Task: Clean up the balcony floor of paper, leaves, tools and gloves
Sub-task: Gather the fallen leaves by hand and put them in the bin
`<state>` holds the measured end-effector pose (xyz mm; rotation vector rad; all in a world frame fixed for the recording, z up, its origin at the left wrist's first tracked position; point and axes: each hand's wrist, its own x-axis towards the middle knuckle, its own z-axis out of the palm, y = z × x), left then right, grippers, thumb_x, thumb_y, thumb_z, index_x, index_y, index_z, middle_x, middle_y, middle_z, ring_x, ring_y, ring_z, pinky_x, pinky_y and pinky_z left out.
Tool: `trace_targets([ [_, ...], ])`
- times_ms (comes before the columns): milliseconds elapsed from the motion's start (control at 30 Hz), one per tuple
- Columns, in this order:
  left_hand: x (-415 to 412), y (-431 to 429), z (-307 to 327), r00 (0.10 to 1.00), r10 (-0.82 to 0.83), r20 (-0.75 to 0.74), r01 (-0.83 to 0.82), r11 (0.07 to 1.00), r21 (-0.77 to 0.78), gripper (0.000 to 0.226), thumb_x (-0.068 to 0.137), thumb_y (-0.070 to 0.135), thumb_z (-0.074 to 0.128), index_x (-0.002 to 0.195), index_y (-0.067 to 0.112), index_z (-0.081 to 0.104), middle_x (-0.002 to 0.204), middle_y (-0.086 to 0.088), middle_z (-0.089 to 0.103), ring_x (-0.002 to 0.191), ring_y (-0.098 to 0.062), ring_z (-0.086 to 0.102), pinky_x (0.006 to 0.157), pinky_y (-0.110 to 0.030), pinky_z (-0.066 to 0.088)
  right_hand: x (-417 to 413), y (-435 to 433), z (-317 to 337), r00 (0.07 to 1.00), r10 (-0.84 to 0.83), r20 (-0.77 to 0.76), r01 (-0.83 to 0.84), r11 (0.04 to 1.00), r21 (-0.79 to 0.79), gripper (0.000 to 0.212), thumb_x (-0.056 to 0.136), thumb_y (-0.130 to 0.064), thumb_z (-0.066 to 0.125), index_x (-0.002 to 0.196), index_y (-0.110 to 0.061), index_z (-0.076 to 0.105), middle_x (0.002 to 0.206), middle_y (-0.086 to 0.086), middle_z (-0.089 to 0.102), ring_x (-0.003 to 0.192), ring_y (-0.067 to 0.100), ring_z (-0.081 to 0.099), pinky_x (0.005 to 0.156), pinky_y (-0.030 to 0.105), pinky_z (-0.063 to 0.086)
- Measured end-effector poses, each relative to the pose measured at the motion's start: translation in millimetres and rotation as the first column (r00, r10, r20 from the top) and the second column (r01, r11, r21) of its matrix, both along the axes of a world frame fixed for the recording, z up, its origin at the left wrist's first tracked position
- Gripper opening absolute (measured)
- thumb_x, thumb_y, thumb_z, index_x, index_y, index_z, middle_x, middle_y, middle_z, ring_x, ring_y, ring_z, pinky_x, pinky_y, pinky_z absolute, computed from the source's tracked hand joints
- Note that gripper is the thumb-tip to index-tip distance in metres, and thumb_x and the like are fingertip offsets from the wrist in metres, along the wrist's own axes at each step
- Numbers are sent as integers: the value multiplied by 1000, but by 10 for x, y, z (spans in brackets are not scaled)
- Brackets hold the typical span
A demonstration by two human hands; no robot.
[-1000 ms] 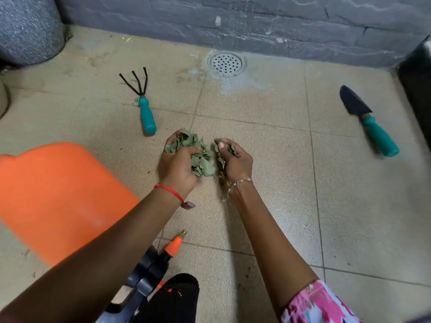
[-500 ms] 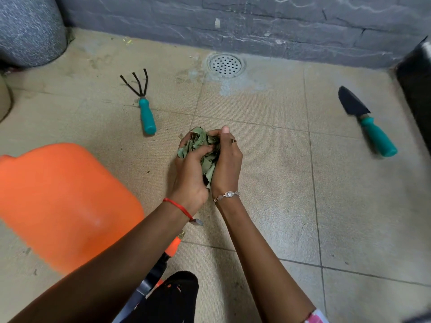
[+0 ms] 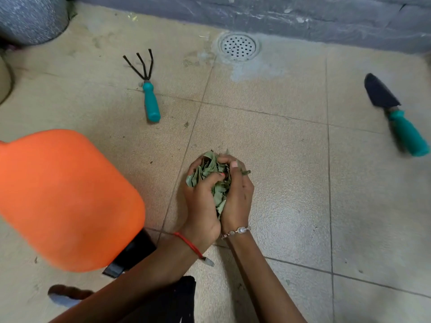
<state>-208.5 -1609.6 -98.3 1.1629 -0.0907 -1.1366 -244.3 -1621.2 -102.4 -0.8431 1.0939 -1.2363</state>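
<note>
Floor tiles (image 3: 268, 141): matt, fine-grained. Rake (image 3: 146, 85): black metal tines, smooth teal plastic handle (trowel (image 3: 394, 113) alike). Leaves (image 3: 215, 180): dry, crinkled.

Bare floor (image 3: 268, 141) lies open ahead — rake (image 3: 149, 94) far left, trowel (image 3: 396, 113) far right. An orange can (image 3: 65, 197) crowds the left — wall (image 3: 279, 17) behind.

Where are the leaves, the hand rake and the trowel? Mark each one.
leaves (image 3: 210, 165), head view, on the top of the green bunch.
hand rake (image 3: 151, 103), head view, on its teal handle.
trowel (image 3: 379, 92), head view, on its dark blade.
</note>
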Motion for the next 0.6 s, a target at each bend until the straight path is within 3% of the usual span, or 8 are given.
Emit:
trace_targets([
  [100, 36, -15, -5, 1000, -6, 19, 7, 1000, -19, 28, 83, -11, 47, 105, 0, 60, 94, -11, 64, 87, -19, 64, 74, -26, 53, 41, -6, -74, 990, 38, -139, -49, 996, -76, 30, 94, -22, 36, 91, -33, 63, 113, 1, 59, 111, 10, 54, 99, 25, 42],
  [167, 71, -13, -15, 1000, -26, 14, 26, 999, -31, 23, 78, -2, 53, 98, 6, 61, 89, -8, 63, 82, -15, 63, 71, -23, 52, 51, -15, -77, 977, 52, -208, -76, 991, -111, 29, 94, -22, 34, 93, -36, 59, 121, -1, 55, 117, 8, 50, 102, 22, 39],
  [267, 133, -16, -18, 999, -46, 14, 46, 999, 10, 24, 84, 5, 54, 107, 9, 59, 92, -3, 62, 82, -12, 62, 66, -18, 53, 109, -27, -40, 967, 106, -230, -138, 982, -126, 27, 94, -23, 33, 98, -38, 55, 125, -5, 54, 118, 4, 50, 101, 16, 37],
  [433, 373, -83, 165, 998, 63, 24, -60, 992, -114, 25, 92, -3, 39, 89, 14, 58, 79, 2, 62, 72, -6, 63, 65, -16, 49, 411, -99, 21, 961, 157, -228, -193, 970, -145, 35, 94, -21, 34, 109, -4, 61, 121, 7, 59, 113, 10, 53, 100, 21, 40],
  [533, 567, -101, 295, 990, 128, 60, -117, 979, -165, 25, 93, -3, 35, 91, 12, 55, 81, 2, 60, 72, -2, 63, 66, -14, 49, 639, -141, 119, 964, 196, -179, -231, 952, -201, 33, 95, -16, 35, 107, 2, 60, 115, 13, 60, 106, 10, 53, 97, 19, 40],
  [600, 661, -134, 379, 983, 176, 46, -165, 969, -186, 23, 94, -2, 36, 94, 11, 55, 83, 2, 61, 75, -3, 63, 68, -15, 49, 771, -189, 178, 961, 247, -127, -267, 945, -187, 33, 96, -15, 34, 107, 4, 59, 113, 17, 60, 107, 19, 56, 99, 30, 43],
])
